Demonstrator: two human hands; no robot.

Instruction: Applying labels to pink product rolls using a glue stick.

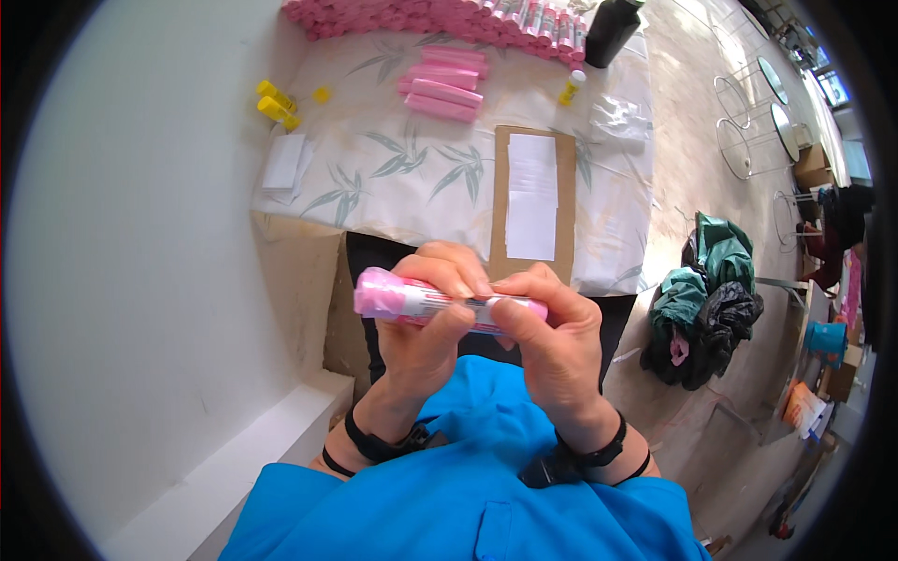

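Note:
Close in front of my body, above the table's near edge, a pink roll (377,295) wrapped with a white printed label (421,299) lies crosswise between my hands. My left hand (416,346) is closed round its left part, fingers over the top and thumb on the near side. With thumb and fingers, my right hand (559,341) grips the right part, pressing the label near the middle. The roll's pink left end sticks out past my left fingers. Its underside is hidden. Beyond my hands, a cardboard piece (500,210) carries white paper slips (531,187).
Several plain pink rolls (444,93) lie mid-table, with a pile of pink rolls (393,17) behind. A black bottle (613,33) and a glue stick (572,87) stand far right. Yellow glue sticks (277,105) and paper slips (284,164) lie left. Bags (711,304) sit on the floor.

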